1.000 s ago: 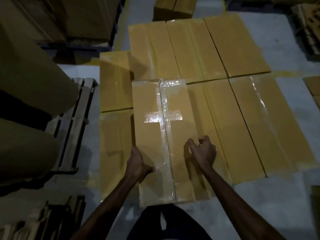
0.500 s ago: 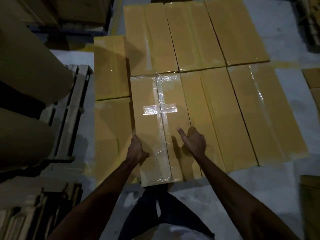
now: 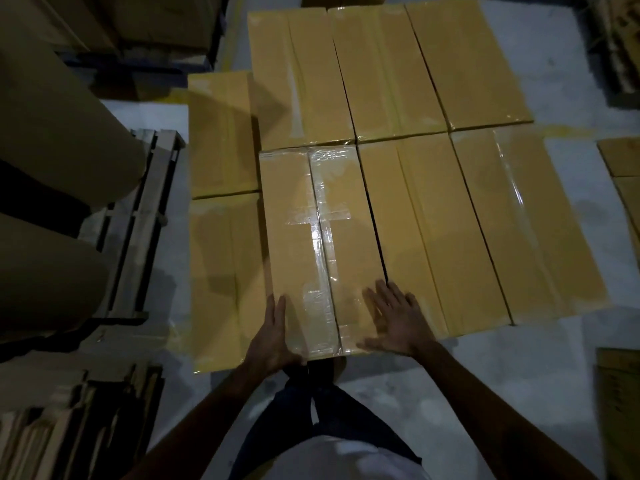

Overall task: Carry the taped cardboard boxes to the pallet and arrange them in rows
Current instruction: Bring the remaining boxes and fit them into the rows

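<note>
Head view: both arms reach forward and down to the box [image 3: 318,237]. It lies flat in the near row, close between two other boxes [image 3: 433,237], with its far end against the far row. Left hand [image 3: 273,336] lies with straight fingers along the near left edge. Right hand [image 3: 398,320] rests flat on the top near the right edge, fingers spread. Neither hand grips.

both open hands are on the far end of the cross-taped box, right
No, they are on its near end, not the far one. The head view shows the left hand and right hand open on the near end of the cross-taped box.
</note>
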Tool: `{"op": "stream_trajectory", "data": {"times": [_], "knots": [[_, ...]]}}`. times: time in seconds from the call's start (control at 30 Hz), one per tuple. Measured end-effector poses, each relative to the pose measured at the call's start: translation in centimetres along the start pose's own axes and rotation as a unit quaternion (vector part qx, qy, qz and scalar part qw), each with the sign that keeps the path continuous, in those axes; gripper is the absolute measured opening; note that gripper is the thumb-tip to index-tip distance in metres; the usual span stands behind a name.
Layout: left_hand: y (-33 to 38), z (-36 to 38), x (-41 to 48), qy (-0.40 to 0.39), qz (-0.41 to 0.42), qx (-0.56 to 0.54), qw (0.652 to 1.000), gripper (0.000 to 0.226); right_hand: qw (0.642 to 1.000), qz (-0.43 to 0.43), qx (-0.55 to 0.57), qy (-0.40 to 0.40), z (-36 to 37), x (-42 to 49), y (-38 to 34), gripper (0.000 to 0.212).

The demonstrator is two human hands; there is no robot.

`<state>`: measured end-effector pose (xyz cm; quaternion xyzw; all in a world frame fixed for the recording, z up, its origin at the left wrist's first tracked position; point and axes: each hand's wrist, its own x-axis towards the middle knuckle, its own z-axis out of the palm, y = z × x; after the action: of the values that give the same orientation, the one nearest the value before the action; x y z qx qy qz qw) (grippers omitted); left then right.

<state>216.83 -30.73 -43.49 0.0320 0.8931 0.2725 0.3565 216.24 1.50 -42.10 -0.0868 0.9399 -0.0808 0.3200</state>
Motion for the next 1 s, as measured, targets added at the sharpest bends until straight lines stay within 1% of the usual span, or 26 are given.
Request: {"op": "stream_trajectory", "data": {"times": [0.1, 0.2, 0.3, 0.4, 0.53, 0.67, 0.8, 0.9, 1.0], "knots": [[-1.0, 2.5, -1.4, -0.014, -0.008, -0.021, 1.000, 0.166, 0.999, -0.010, -0.029, -0.013, 1.8, -2.2, 2.5, 0.133], [-0.5, 3.7, -1.4, 0.009, -0.031, -0.020, 0.999, 0.166, 0.998, 0.004, -0.055, 0.005, 2.4, -3.4, 3.9, 0.137], [0.2, 3.5, -0.3, 0.044, -0.047, -0.011, 0.998, 0.164, 0.998, 0.005, -0.060, 0.026, 2.4, -3.3, 3.9, 0.137], [0.6, 3.1, 0.3, 0.041, -0.036, 0.008, 0.998, 0.159, 0.996, 0.012, -0.080, 0.026, 2.1, -2.3, 3.2, 0.137], [0.5, 3.0, 0.3, 0.048, -0.033, 0.010, 0.998, 0.162, 0.995, 0.017, -0.094, 0.027, 2.0, -1.3, 2.6, 0.142], [1.1, 2.3, 0.1, 0.043, -0.030, 0.001, 0.999, 0.160, 0.996, 0.014, -0.088, 0.033, 2.3, -1.3, 3.1, 0.142], [1.7, 2.0, 0.0, 0.039, -0.041, 0.000, 0.998, 0.158, 0.995, 0.000, -0.091, 0.036, 2.3, -1.2, 3.6, 0.148], [1.5, 2.1, 0.0, 0.031, -0.050, -0.001, 0.998, 0.163, 0.995, 0.001, -0.091, 0.027, 2.7, -1.2, 3.8, 0.151], [1.6, 1.8, 0.2, 0.004, -0.067, 0.023, 0.997, 0.169, 0.995, 0.006, -0.097, 0.024, 2.6, -1.2, 3.4, 0.152]]}}
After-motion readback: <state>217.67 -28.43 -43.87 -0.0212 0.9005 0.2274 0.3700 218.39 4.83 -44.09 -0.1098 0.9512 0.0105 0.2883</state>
